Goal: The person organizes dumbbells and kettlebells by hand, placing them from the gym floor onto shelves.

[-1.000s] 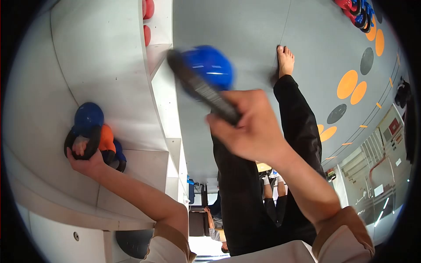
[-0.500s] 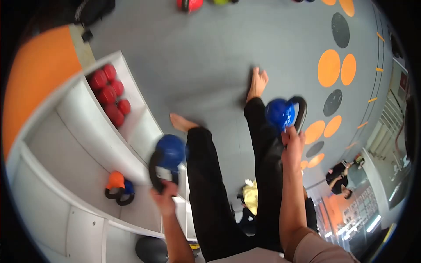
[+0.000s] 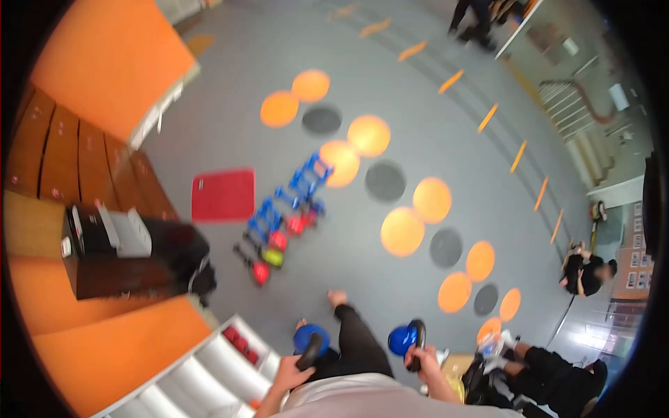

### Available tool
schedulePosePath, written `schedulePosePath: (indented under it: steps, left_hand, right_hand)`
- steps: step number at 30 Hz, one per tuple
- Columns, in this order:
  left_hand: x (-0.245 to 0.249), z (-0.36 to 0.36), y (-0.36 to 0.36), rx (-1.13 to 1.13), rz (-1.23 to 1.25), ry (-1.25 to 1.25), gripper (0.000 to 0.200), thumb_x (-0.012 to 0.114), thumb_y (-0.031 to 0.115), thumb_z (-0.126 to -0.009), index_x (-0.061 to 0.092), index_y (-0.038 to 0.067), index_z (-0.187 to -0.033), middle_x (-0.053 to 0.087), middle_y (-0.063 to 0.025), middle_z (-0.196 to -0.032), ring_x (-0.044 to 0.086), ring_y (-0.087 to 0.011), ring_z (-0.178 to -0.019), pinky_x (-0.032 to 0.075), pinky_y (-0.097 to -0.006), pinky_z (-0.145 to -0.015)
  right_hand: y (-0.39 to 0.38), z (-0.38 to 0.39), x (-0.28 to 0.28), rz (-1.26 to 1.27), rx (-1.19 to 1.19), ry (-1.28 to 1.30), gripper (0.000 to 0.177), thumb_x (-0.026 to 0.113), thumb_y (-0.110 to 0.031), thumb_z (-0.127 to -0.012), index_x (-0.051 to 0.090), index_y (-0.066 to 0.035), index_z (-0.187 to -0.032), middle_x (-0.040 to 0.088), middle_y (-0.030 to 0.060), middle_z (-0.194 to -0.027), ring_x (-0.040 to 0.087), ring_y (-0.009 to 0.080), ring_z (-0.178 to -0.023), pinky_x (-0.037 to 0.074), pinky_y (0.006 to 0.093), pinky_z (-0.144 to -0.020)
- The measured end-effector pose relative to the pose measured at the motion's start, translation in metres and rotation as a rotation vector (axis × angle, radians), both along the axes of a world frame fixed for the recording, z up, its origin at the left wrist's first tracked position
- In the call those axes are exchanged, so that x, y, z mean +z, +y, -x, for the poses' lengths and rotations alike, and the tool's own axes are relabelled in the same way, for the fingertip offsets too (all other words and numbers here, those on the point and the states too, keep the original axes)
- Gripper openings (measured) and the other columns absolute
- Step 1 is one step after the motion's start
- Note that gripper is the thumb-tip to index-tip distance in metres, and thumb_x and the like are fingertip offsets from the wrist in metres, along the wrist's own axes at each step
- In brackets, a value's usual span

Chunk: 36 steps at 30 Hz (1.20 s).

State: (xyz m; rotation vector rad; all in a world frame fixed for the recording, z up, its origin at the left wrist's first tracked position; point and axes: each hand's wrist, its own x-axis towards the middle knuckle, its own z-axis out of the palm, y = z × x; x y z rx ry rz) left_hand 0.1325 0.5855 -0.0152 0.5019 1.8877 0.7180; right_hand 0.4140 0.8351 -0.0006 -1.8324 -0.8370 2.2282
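Head view: round blue kettlebells with black loop handles, two, one per hand. My left hand (image 3: 289,373) is clenched on the left blue kettlebell (image 3: 310,339) and my right hand (image 3: 418,359) on the right blue kettlebell (image 3: 403,340). Both bells are beside my legs, gripped by the handle, likely so the weight hangs balanced. White shelf unit (image 3: 202,373), one. Red floor mat (image 3: 223,195), one. Row of small coloured weights (image 3: 286,216), number unclear.

Glossy blue kettlebell (image 3: 402,341), matt grey floor (image 3: 230,125)
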Motion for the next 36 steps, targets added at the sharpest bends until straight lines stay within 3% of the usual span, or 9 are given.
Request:
schedulePosePath:
  steps: [3,9,12,15,17,18,21,28,36]
  left_hand:
    - [-0.023,0.071,0.051,-0.02,0.169,0.107,0.03,0.07,0.024,-0.055,0.066,-0.001,-0.07,0.062,-0.0154,-0.058,0.064,-0.0275,-0.058,0.051,-0.0366,-0.061]
    - [-0.098,0.133,0.132,0.222,0.269,0.21,0.04,0.073,0.031,-0.056,0.066,0.001,-0.082,0.065,-0.0138,-0.064,0.063,-0.0237,-0.053,0.051,-0.0355,-0.055]
    - [-0.079,0.185,0.148,0.064,0.505,0.256,0.054,0.072,0.035,-0.059,0.066,-0.001,-0.099,0.069,-0.0198,-0.083,0.068,-0.0294,-0.074,0.053,-0.0369,-0.07]
    - [-0.127,0.22,0.147,-0.063,0.678,0.204,0.07,0.064,0.046,-0.068,0.059,-0.002,-0.118,0.058,-0.0267,-0.121,0.053,-0.0362,-0.119,0.044,-0.0403,-0.096]
    - [-0.129,0.227,0.156,0.014,0.749,0.192,0.061,0.062,0.044,-0.069,0.062,0.005,-0.116,0.06,-0.0245,-0.118,0.056,-0.0365,-0.114,0.045,-0.0411,-0.093]
    - [-0.104,0.223,0.168,0.015,0.61,0.228,0.053,0.061,0.039,-0.069,0.064,0.004,-0.109,0.065,-0.0232,-0.107,0.061,-0.037,-0.103,0.048,-0.0427,-0.086]
    - [-0.071,0.221,0.208,0.277,0.587,0.122,0.026,0.066,0.026,-0.066,0.065,0.0,-0.066,0.059,-0.0103,-0.054,0.057,-0.0198,-0.045,0.045,-0.0342,-0.046]
    - [-0.104,0.203,0.302,0.905,0.345,-0.19,0.012,0.063,0.01,-0.065,0.056,0.003,-0.059,0.052,-0.0061,-0.052,0.049,-0.0174,-0.04,0.04,-0.0317,-0.039]
    - [-0.113,0.184,0.386,1.107,0.156,-0.269,0.012,0.062,0.009,-0.067,0.057,0.001,-0.059,0.05,-0.0059,-0.05,0.047,-0.0163,-0.04,0.039,-0.0299,-0.039]
  right_hand:
    - [0.055,-0.006,0.003,0.372,-0.282,0.293,0.018,0.056,-0.01,-0.078,0.054,-0.003,-0.062,0.051,0.0095,-0.05,0.052,0.0196,-0.047,0.042,0.0313,-0.048]
    - [0.066,-0.008,-0.109,-0.154,-0.254,-0.377,0.016,0.065,-0.005,-0.07,0.052,-0.004,-0.06,0.051,0.0077,-0.048,0.048,0.0184,-0.038,0.037,0.0318,-0.036]
    - [0.101,0.004,-0.101,-0.068,-0.172,-0.523,0.016,0.067,-0.008,-0.069,0.054,-0.003,-0.061,0.05,0.0071,-0.047,0.049,0.0185,-0.037,0.038,0.0323,-0.036]
    - [0.128,0.001,-0.101,0.061,-0.313,-0.347,0.019,0.065,-0.01,-0.07,0.052,-0.004,-0.056,0.049,0.0069,-0.047,0.047,0.0195,-0.037,0.037,0.0334,-0.035]
    - [0.123,-0.059,-0.175,0.076,-0.202,-0.335,0.017,0.064,-0.008,-0.068,0.052,-0.007,-0.056,0.048,0.0069,-0.047,0.045,0.0193,-0.038,0.036,0.0344,-0.036]
    - [0.123,-0.036,-0.23,0.156,-0.451,-0.297,0.014,0.061,-0.011,-0.069,0.053,-0.008,-0.058,0.052,0.0071,-0.051,0.05,0.0178,-0.042,0.04,0.0322,-0.042]
    - [0.193,-0.027,-0.157,0.202,-0.281,-0.426,0.013,0.061,-0.012,-0.07,0.054,-0.008,-0.06,0.052,0.0067,-0.052,0.05,0.0182,-0.043,0.04,0.0326,-0.042]
    - [0.453,0.05,-0.112,0.017,0.232,-0.562,0.012,0.058,-0.014,-0.074,0.058,-0.005,-0.066,0.052,0.0055,-0.053,0.051,0.0197,-0.046,0.04,0.0339,-0.044]
    - [0.557,0.143,-0.108,-0.311,0.68,-0.568,0.017,0.055,-0.017,-0.079,0.063,-0.003,-0.073,0.052,0.0041,-0.054,0.052,0.0214,-0.049,0.04,0.0354,-0.046]
